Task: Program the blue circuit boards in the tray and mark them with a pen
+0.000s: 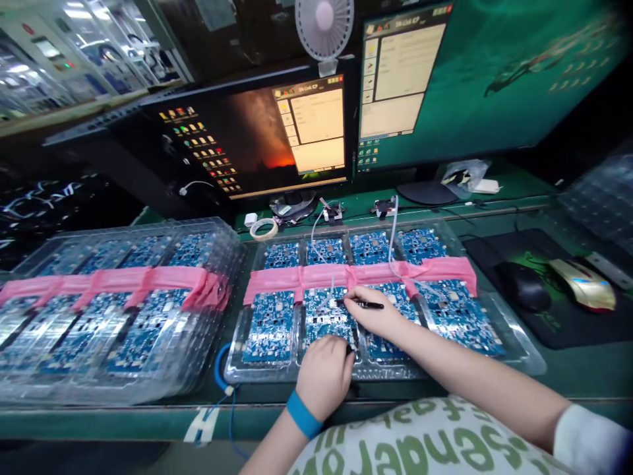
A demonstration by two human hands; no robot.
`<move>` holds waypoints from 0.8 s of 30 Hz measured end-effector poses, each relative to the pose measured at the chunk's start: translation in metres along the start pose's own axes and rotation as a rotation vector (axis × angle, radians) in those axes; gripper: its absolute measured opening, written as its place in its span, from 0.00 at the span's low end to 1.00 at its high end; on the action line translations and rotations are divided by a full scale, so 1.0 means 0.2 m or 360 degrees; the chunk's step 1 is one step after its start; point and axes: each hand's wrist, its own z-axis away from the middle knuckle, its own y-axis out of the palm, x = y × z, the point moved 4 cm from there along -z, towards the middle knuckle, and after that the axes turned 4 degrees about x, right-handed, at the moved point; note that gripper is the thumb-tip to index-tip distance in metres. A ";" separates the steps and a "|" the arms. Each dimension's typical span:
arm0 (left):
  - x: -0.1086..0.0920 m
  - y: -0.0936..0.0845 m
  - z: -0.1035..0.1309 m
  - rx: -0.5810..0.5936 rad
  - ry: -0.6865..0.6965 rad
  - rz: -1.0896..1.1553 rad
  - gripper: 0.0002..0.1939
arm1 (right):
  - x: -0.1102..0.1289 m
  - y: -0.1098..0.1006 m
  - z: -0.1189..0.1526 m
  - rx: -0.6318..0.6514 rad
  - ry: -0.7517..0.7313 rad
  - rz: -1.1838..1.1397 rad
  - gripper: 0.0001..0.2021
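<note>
My right hand (373, 313) is closed on a slim black pen (372, 305), its point over a blue circuit board (324, 322) in the clear plastic tray (395, 373). My left hand (325, 366), with a blue band (303, 414) at the wrist, is curled at the tray's front edge by the same board. A small black piece shows at its fingers; most of it is hidden. Other blue boards (270, 330) lie in the tray's compartments. A strip of pink material (324, 276) runs across the tray's middle. A thin pale cable (393, 237) hangs down over it.
A stack of clear trays (217, 247) with similar boards stands at left. Two monitors (252, 138) and a small fan (324, 39) are behind. A tape roll (264, 229) lies below them. At right, a black mouse (523, 285) and a gold mouse (583, 284) rest on a pad.
</note>
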 end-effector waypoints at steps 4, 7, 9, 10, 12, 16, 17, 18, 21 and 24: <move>0.01 0.01 0.00 0.0009 0.0005 0.0022 0.08 | -0.01 0.03 -0.04 -0.0022 0.0058 0.0070 0.06; 0.02 0.00 0.00 0.0020 0.0003 0.0046 0.09 | -0.01 0.03 -0.04 -0.0012 0.0058 0.0111 0.06; 0.02 0.00 0.00 0.0025 -0.0006 0.0055 0.09 | -0.01 0.04 -0.03 0.0001 0.0049 0.0126 0.06; 0.02 0.00 0.00 0.0031 -0.0010 0.0058 0.09 | -0.01 0.04 -0.03 0.0010 0.0043 0.0128 0.06; 0.02 0.00 0.00 0.0040 -0.0019 0.0062 0.08 | -0.01 0.06 -0.04 0.0040 0.0031 0.0122 0.06; 0.01 0.00 0.00 0.0043 -0.0016 0.0069 0.08 | 0.00 0.06 -0.04 0.0074 0.0048 0.0072 0.06; 0.01 0.00 0.00 0.0037 -0.0017 0.0068 0.08 | 0.01 0.05 -0.04 0.0050 0.0069 0.0056 0.06; 0.01 -0.01 0.00 0.0028 -0.0018 0.0068 0.08 | 0.02 0.03 -0.03 0.0016 0.0094 0.0043 0.07; 0.02 -0.02 0.01 -0.0023 -0.0006 0.0115 0.07 | 0.03 -0.05 0.03 -0.0074 0.0166 0.0028 0.09; 0.02 -0.05 0.02 -0.0147 0.0047 0.0247 0.09 | 0.03 -0.12 0.12 -0.0092 0.0274 -0.0137 0.10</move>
